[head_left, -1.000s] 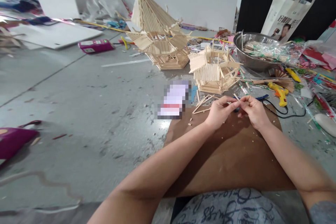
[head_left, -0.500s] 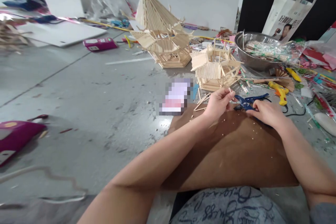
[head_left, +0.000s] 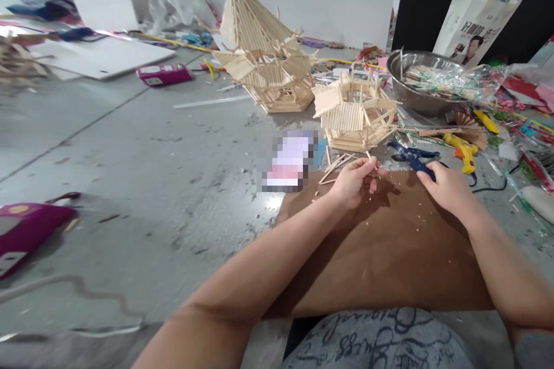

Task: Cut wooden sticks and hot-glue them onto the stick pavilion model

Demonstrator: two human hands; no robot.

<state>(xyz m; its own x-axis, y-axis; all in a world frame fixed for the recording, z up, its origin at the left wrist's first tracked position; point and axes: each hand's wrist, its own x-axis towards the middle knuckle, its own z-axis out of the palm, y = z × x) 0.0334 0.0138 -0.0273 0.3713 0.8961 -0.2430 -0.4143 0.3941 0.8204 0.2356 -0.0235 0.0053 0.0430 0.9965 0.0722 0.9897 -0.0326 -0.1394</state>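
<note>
Over the far edge of a brown board (head_left: 381,265), my left hand (head_left: 357,181) pinches a short thin wooden stick (head_left: 369,155) between thumb and fingers. My right hand (head_left: 445,187) is wrapped round a handle of the blue pliers (head_left: 411,157), whose jaws point away to the upper left, apart from the stick. Several loose wooden sticks (head_left: 335,168) lie left of my left hand. Just beyond stands a small stick-built pavilion (head_left: 352,112), and a taller stick tower with a pointed roof (head_left: 272,63) is behind it to the left.
A phone with a blurred screen (head_left: 289,160) lies left of the board. A yellow glue gun (head_left: 464,153) is at the right, near a metal bowl of wrapped sticks (head_left: 415,95). A white bag (head_left: 474,17) stands behind. Purple packages (head_left: 164,74) are on the left.
My left hand has moved slightly left and nearer with the stick, away from the pliers. The pliers have swung to point more away from me, and my right hand has shifted a little right.
</note>
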